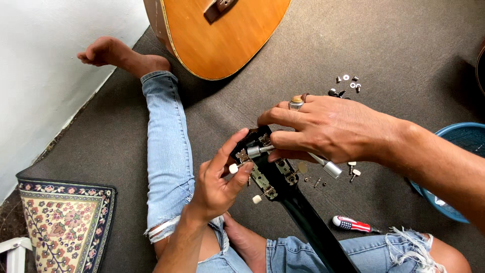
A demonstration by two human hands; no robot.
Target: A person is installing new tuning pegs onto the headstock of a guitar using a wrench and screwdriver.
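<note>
A black guitar headstock (273, 174) with metal tuning machines and cream pegs rests over my lap, its neck (316, 230) running down to the bottom edge. My left hand (220, 179) grips the headstock's left side, thumb on top near a tuner and fingers around a cream peg. My right hand (323, 129), wearing a ring, reaches across from the right and holds a silver metal tool (323, 164) whose tip sits on a tuner at the headstock's top.
An orange acoustic guitar body (217, 35) lies at the top. Small screws and washers (348, 83) lie on the grey carpet, with more beside the headstock (353, 169). A short screwdriver (351, 224), a blue basket (462, 139), a patterned rug (65, 217) and a white wall surround me.
</note>
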